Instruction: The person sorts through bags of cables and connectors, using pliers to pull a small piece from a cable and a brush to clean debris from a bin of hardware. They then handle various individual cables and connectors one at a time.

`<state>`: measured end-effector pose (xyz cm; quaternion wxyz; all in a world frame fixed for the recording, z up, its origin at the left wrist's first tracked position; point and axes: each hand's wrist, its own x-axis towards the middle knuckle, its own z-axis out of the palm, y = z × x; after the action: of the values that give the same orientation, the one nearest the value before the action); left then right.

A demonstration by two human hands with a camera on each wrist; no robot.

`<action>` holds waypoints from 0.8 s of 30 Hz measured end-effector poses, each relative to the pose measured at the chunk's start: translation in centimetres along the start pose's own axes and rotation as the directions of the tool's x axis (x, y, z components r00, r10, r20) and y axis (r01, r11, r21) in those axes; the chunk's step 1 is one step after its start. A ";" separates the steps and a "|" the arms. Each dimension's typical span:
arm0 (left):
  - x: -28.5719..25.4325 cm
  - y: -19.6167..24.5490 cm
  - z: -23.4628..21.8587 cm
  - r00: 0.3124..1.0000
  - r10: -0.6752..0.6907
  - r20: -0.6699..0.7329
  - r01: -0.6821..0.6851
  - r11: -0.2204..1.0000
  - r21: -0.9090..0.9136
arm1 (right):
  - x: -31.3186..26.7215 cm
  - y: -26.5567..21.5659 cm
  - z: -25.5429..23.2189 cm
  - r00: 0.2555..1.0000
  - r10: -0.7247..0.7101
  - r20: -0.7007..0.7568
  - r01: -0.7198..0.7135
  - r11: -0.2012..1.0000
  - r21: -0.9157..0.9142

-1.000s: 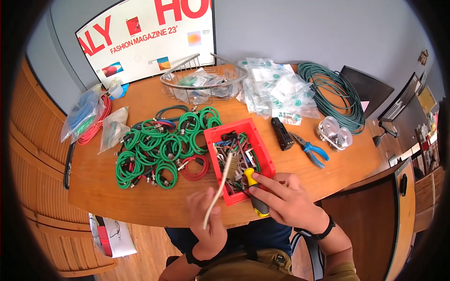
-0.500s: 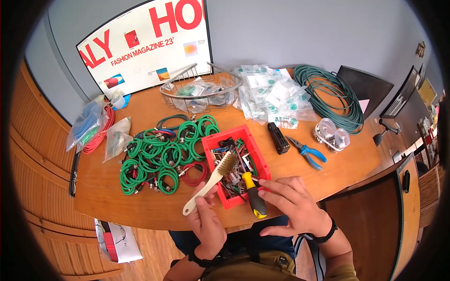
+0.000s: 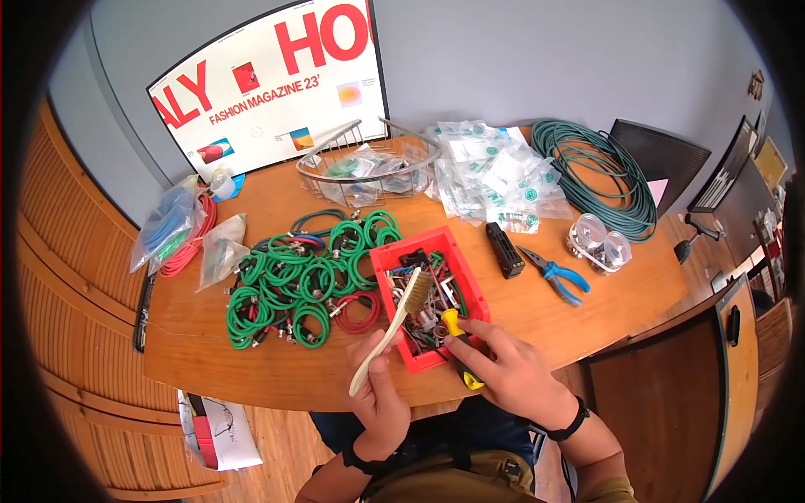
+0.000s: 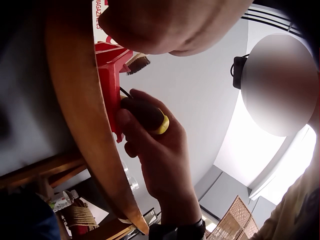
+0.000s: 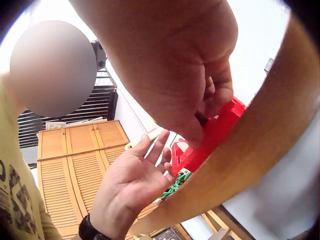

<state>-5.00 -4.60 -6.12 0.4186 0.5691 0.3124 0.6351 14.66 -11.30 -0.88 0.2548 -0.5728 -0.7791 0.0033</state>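
Observation:
My left hand (image 3: pixel 381 404) pinches a wire brush (image 3: pixel 379 350) by its pale handle, thumb across it. The bristles hover over the front half of a red bin (image 3: pixel 426 362) of small loose parts. My right hand (image 3: pixel 521 375) grips a screwdriver (image 3: pixel 451 321) with a yellow and black handle at the bin's near right corner. In the left wrist view, thumb and fingers close around the dark screwdriver handle (image 4: pixel 145 114); its yellow end points back toward me. Left of the bin lie coiled green cables (image 3: pixel 312 310) and a red one (image 3: pixel 360 323).
Right of the bin are a black tool (image 3: pixel 504 251), blue-handled pliers (image 3: pixel 563 281) and a tub of small parts (image 3: pixel 599 251). Behind stand a wire basket (image 3: pixel 369 178), plastic bags (image 3: pixel 495 168), a green cable coil (image 3: pixel 637 201) and a monitor (image 3: pixel 277 92).
My right hand, fingers spread beside the screwdriver half a second ago, now holds its handle. The brush in my left hand has come back into view and rolled so its bristles show side-on.

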 end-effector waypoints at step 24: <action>0.7 -0.3 -1.2 0.989 0.110 0.096 -0.128 0.970 0.206 | -2.4 -2.4 2.3 0.902 -0.033 -0.430 0.110 0.982 0.155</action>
<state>-6.11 -3.73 -6.18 0.3297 0.6541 0.3257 0.5978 12.08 -13.65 -3.13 0.4677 -0.5059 -0.7221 -0.0626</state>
